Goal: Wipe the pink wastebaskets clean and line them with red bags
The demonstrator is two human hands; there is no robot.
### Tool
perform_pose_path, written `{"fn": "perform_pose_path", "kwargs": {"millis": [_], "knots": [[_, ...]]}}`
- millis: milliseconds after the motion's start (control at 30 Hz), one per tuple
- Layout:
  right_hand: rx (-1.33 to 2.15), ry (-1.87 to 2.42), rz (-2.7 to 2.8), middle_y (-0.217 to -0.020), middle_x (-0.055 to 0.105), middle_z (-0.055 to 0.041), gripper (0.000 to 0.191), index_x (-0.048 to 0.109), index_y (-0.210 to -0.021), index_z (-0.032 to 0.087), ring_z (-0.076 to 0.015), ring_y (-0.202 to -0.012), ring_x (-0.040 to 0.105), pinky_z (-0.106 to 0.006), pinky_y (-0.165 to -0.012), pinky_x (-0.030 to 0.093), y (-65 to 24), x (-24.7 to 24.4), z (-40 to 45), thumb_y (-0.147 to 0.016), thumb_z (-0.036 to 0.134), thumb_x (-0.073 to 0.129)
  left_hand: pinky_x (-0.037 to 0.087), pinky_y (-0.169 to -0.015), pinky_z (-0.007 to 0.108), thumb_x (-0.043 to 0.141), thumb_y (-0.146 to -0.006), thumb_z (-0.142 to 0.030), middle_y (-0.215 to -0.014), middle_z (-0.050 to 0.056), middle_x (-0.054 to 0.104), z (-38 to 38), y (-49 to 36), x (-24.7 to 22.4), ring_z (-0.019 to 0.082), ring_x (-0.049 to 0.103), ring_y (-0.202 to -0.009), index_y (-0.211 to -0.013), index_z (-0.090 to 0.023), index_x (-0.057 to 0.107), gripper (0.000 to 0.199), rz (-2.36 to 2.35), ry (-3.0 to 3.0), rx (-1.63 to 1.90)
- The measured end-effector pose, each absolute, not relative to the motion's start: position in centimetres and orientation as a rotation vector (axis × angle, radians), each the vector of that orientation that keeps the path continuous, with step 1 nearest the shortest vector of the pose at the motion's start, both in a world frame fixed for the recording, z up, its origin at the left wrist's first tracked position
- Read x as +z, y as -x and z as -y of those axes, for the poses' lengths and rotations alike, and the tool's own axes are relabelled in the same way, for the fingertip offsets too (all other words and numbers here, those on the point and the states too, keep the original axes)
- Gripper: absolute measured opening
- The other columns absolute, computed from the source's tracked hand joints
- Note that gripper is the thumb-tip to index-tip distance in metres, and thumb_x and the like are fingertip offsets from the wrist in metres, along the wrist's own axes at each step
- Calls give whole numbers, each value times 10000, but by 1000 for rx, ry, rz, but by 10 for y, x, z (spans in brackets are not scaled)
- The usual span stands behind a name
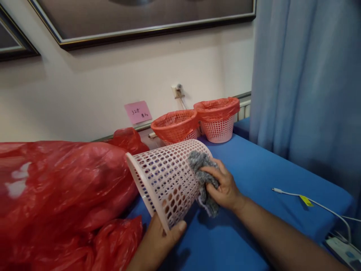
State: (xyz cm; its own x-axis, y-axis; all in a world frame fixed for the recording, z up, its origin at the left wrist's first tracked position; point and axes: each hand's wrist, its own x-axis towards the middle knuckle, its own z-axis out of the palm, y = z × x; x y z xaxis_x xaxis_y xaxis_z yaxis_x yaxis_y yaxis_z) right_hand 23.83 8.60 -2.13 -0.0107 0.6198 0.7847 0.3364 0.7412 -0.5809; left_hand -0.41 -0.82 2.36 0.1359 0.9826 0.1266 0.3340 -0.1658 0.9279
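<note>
A pale pink perforated plastic wastebasket (166,165) lies tipped on its side in the air above a blue-covered surface (254,180), its open rim toward the left. My left hand (160,237) grips the rim from below, thumb outside and fingers inside, showing through the holes. In my right hand (222,184) is a bunched grey cloth (204,173), pressed against the basket's side near its base. Part of the cloth hangs down below the fingers.
Two similar baskets lined with red bags, a nearer one (176,126) and a farther one (218,120), stand by the wall. Large red plastic bags (64,188) fill the left. A white cable (293,194) lies at right, near a blue curtain (304,75). A pink note (138,112) hangs on the wall.
</note>
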Motion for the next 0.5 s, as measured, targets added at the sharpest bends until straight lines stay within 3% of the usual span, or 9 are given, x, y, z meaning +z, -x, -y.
{"fn": "perform_pose_path", "kwargs": {"millis": [167,300,367,500], "knots": [[213,574,1775,-1465,532,-123,591,637,-1341,263,-289,-1258,651,-462,-1047,578,-224,-18,-65,-764,140,601,542,-1137,517,779,-833,-616,-1292,150,790,-2,4,48,398,650,-1353,-1344,-165,722,684,-1389,-1451,1335],[-23,374,1796,-1506,478,-142,611,566,-1414,266,-297,-1216,649,-457,-984,602,-201,-10,-43,-805,269,616,624,-1018,501,792,-796,-614,-1106,96,836,4,12,20,392,738,-1171,-1154,-213,809,538,-1388,-1611,1326],[-110,278,1828,-1517,482,-129,616,562,-1419,292,-289,-1179,658,-434,-949,606,-188,-3,-34,-812,356,644,648,-974,462,782,-774,-667,-1079,57,840,10,18,0,370,767,-1086,-1104,-267,822,520,-1375,-1649,1389],[-190,341,1858,-1540,486,-133,591,588,-1402,280,-318,-1248,621,-469,-991,587,-181,7,-46,-821,370,656,637,-996,427,685,-893,-634,-1145,48,829,12,25,-23,356,755,-1125,-1171,-282,812,466,-1390,-1686,1332]]}}
